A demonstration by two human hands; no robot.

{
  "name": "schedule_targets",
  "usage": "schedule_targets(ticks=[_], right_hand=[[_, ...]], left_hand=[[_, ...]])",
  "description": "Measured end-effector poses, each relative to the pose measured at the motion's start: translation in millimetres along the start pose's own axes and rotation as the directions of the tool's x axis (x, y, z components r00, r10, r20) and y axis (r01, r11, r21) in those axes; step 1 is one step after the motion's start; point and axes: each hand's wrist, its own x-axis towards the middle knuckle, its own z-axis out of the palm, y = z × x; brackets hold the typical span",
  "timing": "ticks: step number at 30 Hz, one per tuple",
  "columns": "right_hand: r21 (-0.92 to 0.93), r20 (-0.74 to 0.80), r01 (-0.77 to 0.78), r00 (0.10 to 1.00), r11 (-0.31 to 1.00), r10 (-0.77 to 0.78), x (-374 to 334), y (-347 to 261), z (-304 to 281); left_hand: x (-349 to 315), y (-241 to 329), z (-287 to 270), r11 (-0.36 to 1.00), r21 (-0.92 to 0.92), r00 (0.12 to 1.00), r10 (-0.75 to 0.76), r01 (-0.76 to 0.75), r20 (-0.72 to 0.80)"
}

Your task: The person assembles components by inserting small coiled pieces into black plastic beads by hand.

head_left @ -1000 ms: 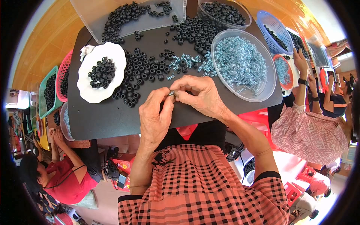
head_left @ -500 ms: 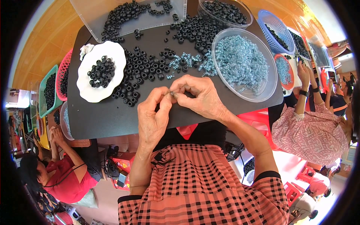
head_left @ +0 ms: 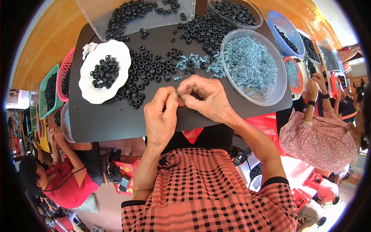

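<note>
My left hand [head_left: 160, 116] and my right hand [head_left: 208, 98] meet above the front of the dark table, thumbs and forefingers pinched together. A tiny dark thing shows between the fingertips, too small and covered to name. Just beyond the hands lie loose black ring-like plastic pieces [head_left: 152, 67] with holes. Small bluish coil springs [head_left: 193, 61] are scattered beside them. To the left, a white scalloped plate [head_left: 91, 91] bears a heap of rounded black pieces [head_left: 105, 72]. A clear round tub [head_left: 279, 87] full of springs [head_left: 251, 63] stands right of my right hand.
At the back, a clear bin [head_left: 92, 17] on its side spills black pieces, and a clear bowl [head_left: 234, 25] holds more. Blue [head_left: 284, 42], pink [head_left: 62, 77] and green [head_left: 45, 112] baskets flank the table [head_left: 104, 123]. People work on both sides.
Both hands stay pinched together, with only slight shifts of the fingers and a small turn of the left hand. At the right, another person's hands have moved a little.
</note>
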Motion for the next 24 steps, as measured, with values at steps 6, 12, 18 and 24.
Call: schedule_targets(ticks=[6, 12, 18, 24], right_hand=[[0.037, -0.006, -0.004, 1.000, 0.999, 0.004, 0.2, 0.5, -0.4], [0.031, -0.023, 0.043, 0.999, 0.999, -0.042, 0.7, 2.6, -1.4], [0.105, -0.006, -0.032, 0.999, 0.994, 0.032, -0.3, -1.6, -1.4], [0.016, -0.015, 0.023, 1.000, 1.000, -0.022, 0.7, -2.6, -1.4]], left_hand=[[-5.0, 0.8, 0.3, 0.964, 0.215, 0.987, 0.158, -0.155, 0.002], [-0.9, 2.4, 1.5, 1.000, -0.025, 0.999, -0.016, 0.017, 0.051], [2.4, -1.6, -2.3, 0.970, -0.187, 0.985, -0.138, 0.155, 0.102], [-1.4, 7.6, 2.8, 0.989, 0.138, 0.998, 0.057, -0.056, -0.007]])
